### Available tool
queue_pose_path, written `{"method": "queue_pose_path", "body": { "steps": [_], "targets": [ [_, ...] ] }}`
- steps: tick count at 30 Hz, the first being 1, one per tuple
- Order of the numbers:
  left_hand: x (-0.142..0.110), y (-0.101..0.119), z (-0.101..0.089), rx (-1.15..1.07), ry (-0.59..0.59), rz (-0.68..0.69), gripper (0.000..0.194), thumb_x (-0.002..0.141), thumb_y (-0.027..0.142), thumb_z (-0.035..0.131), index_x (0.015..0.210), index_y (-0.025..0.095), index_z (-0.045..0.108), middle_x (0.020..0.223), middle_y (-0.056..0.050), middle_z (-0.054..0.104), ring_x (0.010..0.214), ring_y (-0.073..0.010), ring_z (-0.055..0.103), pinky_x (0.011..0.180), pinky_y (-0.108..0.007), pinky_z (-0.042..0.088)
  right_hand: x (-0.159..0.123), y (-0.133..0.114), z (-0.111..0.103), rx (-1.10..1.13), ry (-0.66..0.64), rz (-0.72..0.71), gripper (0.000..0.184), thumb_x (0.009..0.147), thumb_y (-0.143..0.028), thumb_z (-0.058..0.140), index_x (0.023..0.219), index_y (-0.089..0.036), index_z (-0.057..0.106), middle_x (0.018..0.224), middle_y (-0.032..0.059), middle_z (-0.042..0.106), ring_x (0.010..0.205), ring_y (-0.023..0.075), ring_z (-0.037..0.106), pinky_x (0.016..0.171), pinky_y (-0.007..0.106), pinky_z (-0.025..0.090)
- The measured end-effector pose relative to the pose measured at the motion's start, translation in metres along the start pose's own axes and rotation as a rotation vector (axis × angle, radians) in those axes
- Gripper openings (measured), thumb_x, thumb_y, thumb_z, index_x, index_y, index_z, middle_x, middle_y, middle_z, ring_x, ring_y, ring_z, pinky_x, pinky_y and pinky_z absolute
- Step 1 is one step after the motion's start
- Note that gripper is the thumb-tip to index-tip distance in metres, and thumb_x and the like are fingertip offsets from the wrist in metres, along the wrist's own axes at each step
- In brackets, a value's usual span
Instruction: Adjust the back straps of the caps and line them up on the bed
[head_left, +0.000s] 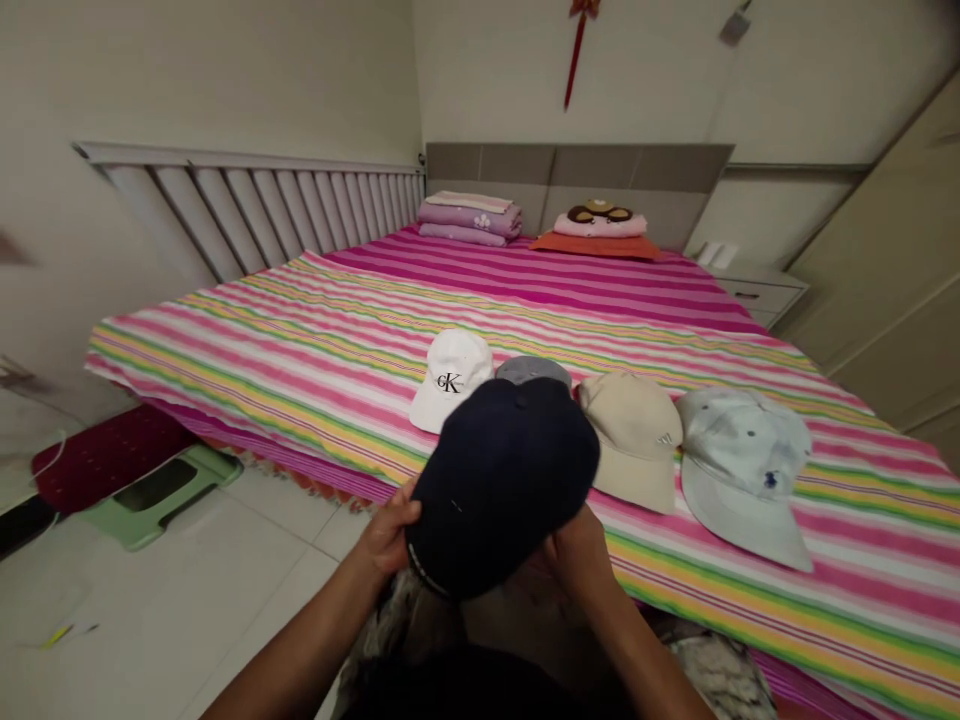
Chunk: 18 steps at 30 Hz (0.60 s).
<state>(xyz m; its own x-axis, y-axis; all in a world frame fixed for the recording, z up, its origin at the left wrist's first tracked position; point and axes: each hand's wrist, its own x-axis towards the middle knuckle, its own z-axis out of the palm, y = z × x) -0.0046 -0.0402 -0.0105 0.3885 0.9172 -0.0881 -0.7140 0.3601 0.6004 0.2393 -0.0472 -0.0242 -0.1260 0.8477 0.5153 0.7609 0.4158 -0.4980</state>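
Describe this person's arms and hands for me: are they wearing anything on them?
The left hand and right hand are bare, with no gloves. The left forearm and right forearm are bare too: no sleeve, watch or bracelet shows between the wrists and the picture's edge. Parts of the fingers are out of sight, so rings cannot be ruled out.

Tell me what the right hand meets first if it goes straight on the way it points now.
The dark navy fabric baseball cap comes first: the right hand already touches its side, pointing up and in toward the crown.
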Motion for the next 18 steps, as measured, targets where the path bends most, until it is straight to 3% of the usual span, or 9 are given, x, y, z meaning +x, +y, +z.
{"method": "queue_pose_path", "body": {
  "steps": [4, 10, 14, 18],
  "targets": [
    [0.010, 0.052, -0.023, 0.053, 0.199, 0.220, 0.054, 0.052, 0.011, 0.070, 0.104, 0.018, 0.058, 0.083, -0.007, 0.069, 0.086, -0.0253, 0.063, 0.086, -0.037, 0.047, -0.009, 0.013, 0.001, -0.103, -0.074, -0.088, 0.024, 0.085, -0.020, 0.040, 0.102, -0.014, 0.055, 0.086, 0.0098, 0.064, 0.076, 0.0206, 0.061, 0.065, 0.032, 0.049],
    [0.044, 0.119, -0.043, -0.030, 0.388, 0.480, 0.040, 0.074, 0.005, 0.044, 0.111, 0.015, 0.055, 0.084, -0.008, 0.069, 0.092, -0.0195, 0.062, 0.094, -0.037, 0.041, -0.021, 0.034, 0.010, -0.152, -0.013, -0.089, 0.021, 0.084, -0.019, 0.038, 0.100, -0.015, 0.053, 0.079, 0.0073, 0.063, 0.070, 0.0179, 0.062, 0.060, 0.028, 0.049],
    [0.075, 0.149, -0.057, -0.102, 0.446, 0.501, 0.037, 0.080, 0.007, 0.037, 0.111, 0.012, 0.055, 0.087, -0.009, 0.069, 0.088, -0.0178, 0.063, 0.091, -0.035, 0.044, -0.020, 0.035, 0.016, -0.181, 0.027, -0.123, 0.021, 0.084, -0.018, 0.037, 0.099, -0.016, 0.051, 0.077, 0.0068, 0.061, 0.068, 0.0174, 0.061, 0.058, 0.027, 0.049],
    [0.100, 0.156, -0.077, -0.077, 0.580, 0.401, 0.034, 0.077, 0.002, 0.040, 0.104, 0.009, 0.059, 0.078, -0.009, 0.069, 0.076, -0.0177, 0.065, 0.080, -0.033, 0.051, -0.017, 0.035, 0.019, -0.221, 0.039, -0.133, 0.019, 0.084, -0.016, 0.037, 0.096, -0.017, 0.050, 0.075, 0.0062, 0.060, 0.066, 0.0171, 0.060, 0.056, 0.027, 0.049]
  ]
}}
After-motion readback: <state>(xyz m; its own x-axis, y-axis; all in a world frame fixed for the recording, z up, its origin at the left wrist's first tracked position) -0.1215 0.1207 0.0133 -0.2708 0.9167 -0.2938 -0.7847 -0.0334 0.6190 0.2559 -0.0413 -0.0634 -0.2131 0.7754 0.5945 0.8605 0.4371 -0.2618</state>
